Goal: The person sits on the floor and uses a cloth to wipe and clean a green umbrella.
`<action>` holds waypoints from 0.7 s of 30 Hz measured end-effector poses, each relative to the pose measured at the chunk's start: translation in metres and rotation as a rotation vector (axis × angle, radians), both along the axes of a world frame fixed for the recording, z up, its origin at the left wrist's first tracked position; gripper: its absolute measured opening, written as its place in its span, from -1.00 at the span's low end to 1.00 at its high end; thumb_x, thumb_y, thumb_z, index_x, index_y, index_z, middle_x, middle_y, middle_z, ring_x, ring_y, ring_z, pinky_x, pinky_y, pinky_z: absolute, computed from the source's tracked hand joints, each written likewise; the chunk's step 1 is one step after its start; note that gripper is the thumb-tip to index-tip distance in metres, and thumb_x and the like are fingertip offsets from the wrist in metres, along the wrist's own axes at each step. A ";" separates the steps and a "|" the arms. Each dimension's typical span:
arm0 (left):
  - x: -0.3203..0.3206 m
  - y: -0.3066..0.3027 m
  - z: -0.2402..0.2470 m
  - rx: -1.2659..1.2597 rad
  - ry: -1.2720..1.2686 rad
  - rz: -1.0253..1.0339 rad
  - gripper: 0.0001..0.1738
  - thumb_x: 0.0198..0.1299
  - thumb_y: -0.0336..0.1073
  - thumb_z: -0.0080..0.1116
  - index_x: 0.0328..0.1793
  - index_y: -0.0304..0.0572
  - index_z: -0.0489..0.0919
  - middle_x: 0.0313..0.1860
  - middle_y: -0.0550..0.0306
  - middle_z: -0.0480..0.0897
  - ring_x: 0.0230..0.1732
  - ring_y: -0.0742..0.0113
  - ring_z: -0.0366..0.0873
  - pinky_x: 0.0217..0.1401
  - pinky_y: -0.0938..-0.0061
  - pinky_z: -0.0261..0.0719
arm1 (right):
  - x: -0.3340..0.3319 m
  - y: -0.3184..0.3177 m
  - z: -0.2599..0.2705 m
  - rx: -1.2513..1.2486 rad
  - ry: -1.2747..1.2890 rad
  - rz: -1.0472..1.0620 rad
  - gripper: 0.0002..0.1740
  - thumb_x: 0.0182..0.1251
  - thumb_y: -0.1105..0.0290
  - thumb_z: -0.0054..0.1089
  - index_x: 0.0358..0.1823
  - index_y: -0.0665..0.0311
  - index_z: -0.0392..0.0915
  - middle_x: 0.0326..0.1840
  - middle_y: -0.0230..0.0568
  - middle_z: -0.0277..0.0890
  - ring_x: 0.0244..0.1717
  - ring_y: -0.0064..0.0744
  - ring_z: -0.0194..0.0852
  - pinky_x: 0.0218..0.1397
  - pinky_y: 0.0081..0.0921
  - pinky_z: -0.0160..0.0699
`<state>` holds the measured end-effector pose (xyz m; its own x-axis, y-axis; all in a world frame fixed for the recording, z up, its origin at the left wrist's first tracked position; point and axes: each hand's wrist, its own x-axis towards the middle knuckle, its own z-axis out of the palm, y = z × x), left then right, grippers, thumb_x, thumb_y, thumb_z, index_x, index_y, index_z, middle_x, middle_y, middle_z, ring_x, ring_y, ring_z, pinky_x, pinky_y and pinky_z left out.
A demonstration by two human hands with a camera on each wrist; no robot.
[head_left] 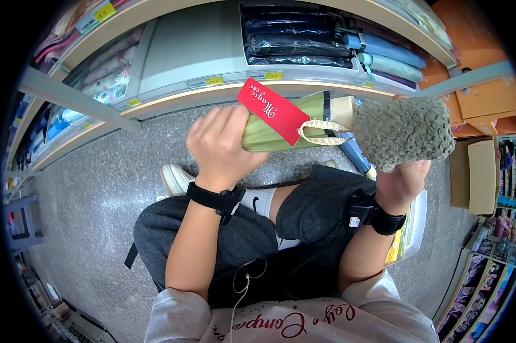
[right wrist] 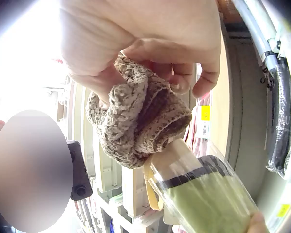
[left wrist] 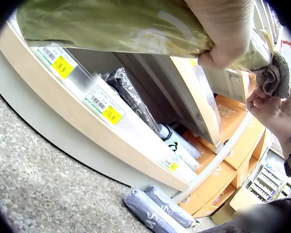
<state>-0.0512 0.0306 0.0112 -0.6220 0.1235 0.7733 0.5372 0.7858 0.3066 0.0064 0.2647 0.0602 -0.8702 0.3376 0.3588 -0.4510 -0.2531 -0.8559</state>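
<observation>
My left hand (head_left: 220, 143) grips a green folded umbrella (head_left: 315, 107) in clear plastic, held sideways over my lap. A red tag (head_left: 272, 111) with white lettering lies against its side, and a pale strap (head_left: 326, 124) loops near its black band. Beyond the band a beige handle (head_left: 342, 111) points right. My right hand (head_left: 403, 186) holds a bunched grey-green fuzzy cloth (head_left: 403, 134) at the handle's end. In the right wrist view the thumb and fingers curl into that cloth (right wrist: 126, 116), whose folds sit right at the handle's end, hiding its tip.
A shelf ahead carries dark packaged umbrellas (head_left: 295, 43), blue ones (head_left: 386, 48) and yellow price labels. Two blue-grey wrapped umbrellas (left wrist: 155, 208) lie on the speckled floor by the shelf. Orange boxes (head_left: 486, 94) stand right; a white tray (head_left: 421, 217) sits beside my right arm.
</observation>
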 end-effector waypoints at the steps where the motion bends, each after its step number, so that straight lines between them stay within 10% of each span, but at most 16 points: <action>1: 0.000 0.001 0.000 0.003 0.005 0.003 -0.58 -0.51 -0.20 0.36 -0.39 -0.09 0.54 -0.60 0.20 0.51 -0.56 0.28 0.48 -0.54 0.47 0.31 | 0.000 0.000 0.000 0.006 -0.002 -0.004 -0.14 -0.01 0.33 0.43 0.27 0.37 0.09 0.18 -0.10 0.33 0.18 -0.22 0.34 0.23 -0.30 0.30; 21: 0.000 -0.001 0.007 0.152 0.011 -0.086 -0.66 -0.46 -0.17 0.35 -0.47 -0.10 0.55 -0.57 0.18 0.58 -0.54 0.23 0.57 -0.47 0.44 0.50 | -0.005 -0.011 0.004 -0.007 -0.001 0.057 -0.24 0.07 0.30 0.35 0.24 0.43 0.17 0.13 -0.11 0.37 0.15 -0.26 0.36 0.25 -0.31 0.24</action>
<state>-0.0509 0.0297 0.0186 -0.6058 0.0573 0.7936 0.6042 0.6821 0.4120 0.0016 0.2534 0.0641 -0.8886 0.2900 0.3553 -0.4345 -0.2842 -0.8547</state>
